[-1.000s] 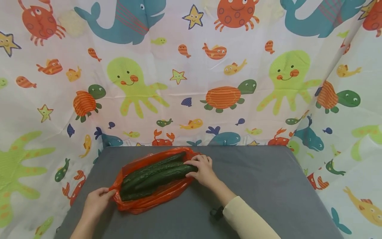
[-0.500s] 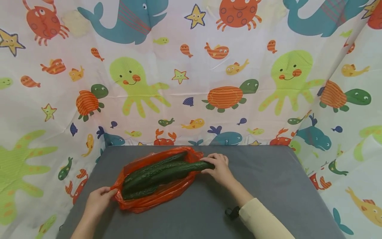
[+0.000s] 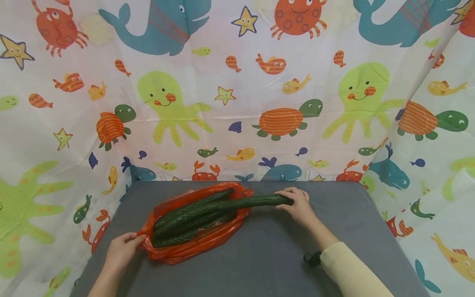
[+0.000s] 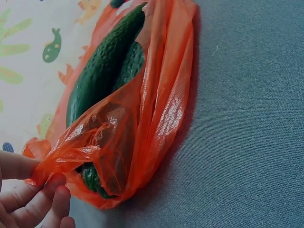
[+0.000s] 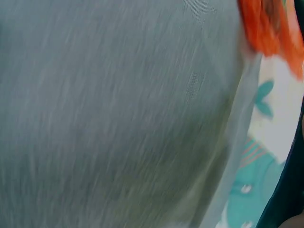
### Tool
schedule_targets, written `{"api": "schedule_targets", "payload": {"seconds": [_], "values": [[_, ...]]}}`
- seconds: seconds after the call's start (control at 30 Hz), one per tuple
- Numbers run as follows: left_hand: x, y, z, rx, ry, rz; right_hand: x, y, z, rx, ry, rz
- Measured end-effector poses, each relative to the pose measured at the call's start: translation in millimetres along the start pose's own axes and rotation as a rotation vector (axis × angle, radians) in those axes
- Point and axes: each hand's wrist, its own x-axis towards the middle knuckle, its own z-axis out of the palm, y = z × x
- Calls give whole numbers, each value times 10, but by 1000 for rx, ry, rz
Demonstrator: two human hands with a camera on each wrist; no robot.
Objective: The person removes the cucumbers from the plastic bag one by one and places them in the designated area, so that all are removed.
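Observation:
An orange-red plastic bag (image 3: 211, 246) lies on the left part of the table, its mouth spread wide around several dark green cucumbers (image 3: 174, 238). My left hand (image 3: 121, 252) pinches the bag's near-left end; in the left wrist view, thumb and fingers (image 4: 35, 204) nip the bunched plastic. My right hand (image 3: 299, 208) grips the right end of one long cucumber (image 3: 259, 201), which sticks out past the bag's right edge while its other end still lies over the others. At the right wrist view's edge, that cucumber (image 5: 281, 190) shows dark and partly cut off.
A grey cloth-covered table (image 3: 259, 255) extends to the right of and in front of the bag. Behind and at the sides hangs a white curtain (image 3: 230, 115) printed with sea animals. A small black strap-like item (image 3: 312, 259) is beside the right sleeve.
My right hand has moved rightward, drawing the cucumber partway out through the bag's right side. The left hand keeps its pinch on the bag, which has hardly shifted.

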Motion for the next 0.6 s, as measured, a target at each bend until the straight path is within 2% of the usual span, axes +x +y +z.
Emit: {"api": "schedule_targets", "payload": {"seconds": [0.3, 0.6], "values": [[45, -28, 20, -16, -2, -4, -49, 603, -326, 17, -30, 98], [48, -41, 10, -19, -1, -1, -148, 1007, -583, -39, -56, 177]]}}
